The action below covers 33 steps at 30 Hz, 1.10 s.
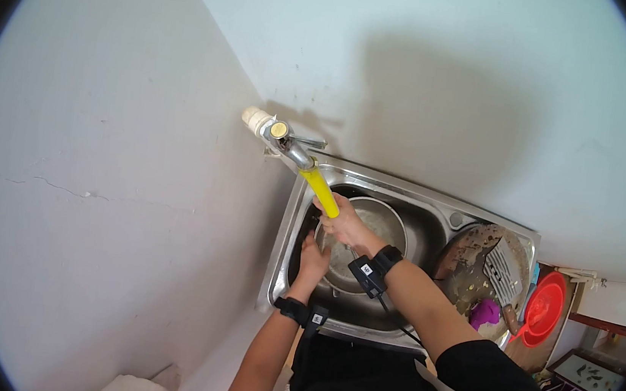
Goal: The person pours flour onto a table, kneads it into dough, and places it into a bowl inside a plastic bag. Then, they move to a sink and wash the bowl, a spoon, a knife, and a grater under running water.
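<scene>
A round metal pot [379,221] sits in the left part of the stainless steel sink [419,233]. Above its left side hangs a yellow hose [320,190], fitted to the end of the tap [295,150]. My right hand [348,226] is under the hose's lower end, over the pot's left side, with its fingers curled in; what they hold, if anything, is hidden. Lower down, my left hand [312,260] is at the pot's left rim, thumb toward the inside and fingers toward the outside, seemingly gripping the rim. Dark bands with small boxes circle both wrists.
Right of the basin lie a large stained round lid or board [465,269], a slotted turner [502,273] and a purple cloth or sponge [484,313]. Red plastic basins [545,310] stand beyond the sink. Walls close in at the left and behind the tap.
</scene>
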Tool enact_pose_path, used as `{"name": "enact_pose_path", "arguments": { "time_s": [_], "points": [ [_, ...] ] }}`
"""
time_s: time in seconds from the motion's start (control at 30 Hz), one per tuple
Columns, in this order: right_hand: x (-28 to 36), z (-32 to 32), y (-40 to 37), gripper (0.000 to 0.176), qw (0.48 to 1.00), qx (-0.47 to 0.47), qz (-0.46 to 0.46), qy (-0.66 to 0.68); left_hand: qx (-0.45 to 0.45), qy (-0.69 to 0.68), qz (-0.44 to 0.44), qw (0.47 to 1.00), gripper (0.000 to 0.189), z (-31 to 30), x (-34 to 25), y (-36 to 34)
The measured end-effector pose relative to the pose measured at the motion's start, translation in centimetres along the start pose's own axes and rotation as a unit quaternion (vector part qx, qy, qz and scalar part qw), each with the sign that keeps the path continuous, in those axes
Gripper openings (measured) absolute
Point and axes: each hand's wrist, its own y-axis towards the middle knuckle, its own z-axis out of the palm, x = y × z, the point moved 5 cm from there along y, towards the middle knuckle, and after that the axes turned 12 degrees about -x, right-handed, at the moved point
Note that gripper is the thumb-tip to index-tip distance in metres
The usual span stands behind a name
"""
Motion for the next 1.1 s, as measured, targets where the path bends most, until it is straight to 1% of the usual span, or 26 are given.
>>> {"name": "enact_pose_path", "arguments": {
  "time_s": [0.03,0.07,0.1,0.13,0.2,0.23,0.3,0.33,0.4,0.43,0.47,0.5,0.53,0.57,0.6,0.63,0.67,0.73,0.77,0.83,0.87,0.93,0.97,1.0,1.07,1.1],
  "points": [
    [-0.8,-1.6,0.5,0.009,0.994,-0.051,0.055,-0.078,0.082,0.031,-0.111,0.990,0.031,0.4,1.0,-1.1],
    [-1.5,-3.0,0.6,0.009,0.994,-0.053,0.054,-0.076,0.161,0.062,-0.220,0.960,0.032,0.4,1.8,-2.2],
    [-1.7,-5.4,0.5,0.009,0.939,-0.135,-0.047,-0.313,0.170,0.049,-0.173,0.969,0.030,0.5,2.2,-2.3],
    [-1.7,-7.5,-0.2,0.011,0.812,-0.206,-0.143,-0.526,0.170,0.047,-0.172,0.969,0.030,0.4,2.5,-2.1],
    [-5.1,-11.6,-2.2,0.021,0.779,-0.192,-0.114,-0.586,0.188,0.068,-0.112,0.973,0.025,0.3,2.2,-1.8],
    [-6.3,-11.5,-3.0,0.021,0.778,-0.192,-0.118,-0.586,0.184,0.067,-0.110,0.974,0.025,0.0,1.7,-1.5],
    [-7.0,-10.2,-4.3,0.022,0.768,-0.192,-0.234,-0.565,0.169,0.049,-0.060,0.983,0.020,-0.7,-0.9,0.0],
    [-7.2,-10.0,-4.4,0.022,0.768,-0.191,-0.236,-0.564,0.168,0.050,-0.059,0.983,0.020,-0.8,-2.1,0.7],
    [-7.2,-8.1,-4.9,0.018,0.815,-0.107,-0.213,-0.528,0.173,0.027,0.015,0.985,0.014,-0.7,-5.3,2.6],
    [-6.9,-7.7,-5.0,0.016,0.811,-0.111,-0.217,-0.531,0.173,0.027,0.021,0.984,0.014,-0.2,-6.0,3.6],
    [-6.7,-7.8,-5.1,0.016,0.810,-0.117,-0.223,-0.530,0.181,-0.034,0.051,0.982,0.013,0.6,-7.1,4.5],
    [-6.4,-8.0,-5.5,0.015,0.787,-0.118,-0.250,-0.552,0.190,-0.095,0.081,0.974,0.013,1.2,-7.9,5.0],
    [-6.2,-8.3,-6.0,0.014,0.763,-0.119,-0.276,-0.573,0.191,-0.099,0.088,0.973,0.013,2.3,-7.5,5.2],
    [-6.2,-8.9,-6.6,0.014,0.760,-0.124,-0.280,-0.574,0.172,-0.143,0.081,0.971,0.015,3.9,-6.5,5.6],
    [-6.4,-9.9,-7.3,0.012,0.778,-0.130,-0.258,-0.558,0.152,-0.189,0.073,0.967,0.016,5.1,-5.7,5.9],
    [-6.4,-11.0,-8.0,0.010,0.796,-0.135,-0.234,-0.541,0.129,-0.199,0.093,0.967,0.017,5.3,-5.3,6.0],
    [-5.9,-11.6,-8.9,0.010,0.795,-0.140,-0.236,-0.542,0.114,-0.176,0.070,0.975,0.016,3.7,-6.1,6.0],
    [-6.3,-13.2,-10.7,0.009,0.813,-0.162,-0.136,-0.543,0.124,-0.188,-0.003,0.974,0.020,3.1,-3.4,5.6],
    [-6.5,-13.7,-11.4,0.009,0.816,-0.166,-0.137,-0.536,0.130,-0.183,0.002,0.975,0.020,1.8,-3.8,5.1],
    [-6.9,-14.6,-12.5,0.013,0.814,-0.212,-0.134,-0.523,0.089,-0.281,-0.117,0.948,0.019,-2.0,-4.3,4.6],
    [-7.3,-14.9,-12.7,0.013,0.819,-0.214,-0.137,-0.514,0.093,-0.275,-0.110,0.951,0.019,-2.9,-3.9,4.3],
    [-8.4,-15.3,-12.8,0.020,0.755,-0.207,-0.153,-0.603,0.048,-0.321,-0.186,0.927,0.029,-4.9,-2.1,3.3],
    [-8.8,-15.5,-12.9,0.021,0.769,-0.201,-0.124,-0.595,0.033,-0.335,-0.192,0.922,0.032,-6.0,-2.0,2.7],
    [-9.3,-15.7,-13.1,0.021,0.771,-0.204,-0.124,-0.590,0.038,-0.333,-0.190,0.923,0.032,-6.5,-1.6,2.0],
    [-10.4,-16.6,-12.2,0.020,0.774,-0.213,-0.141,-0.579,-0.020,-0.396,-0.205,0.895,0.033,-7.7,-0.3,0.8],
    [-11.2,-17.5,-11.5,0.024,0.758,-0.237,-0.076,-0.603,-0.036,-0.398,-0.224,0.889,0.034,-8.6,-0.6,0.0]
  ]
}}
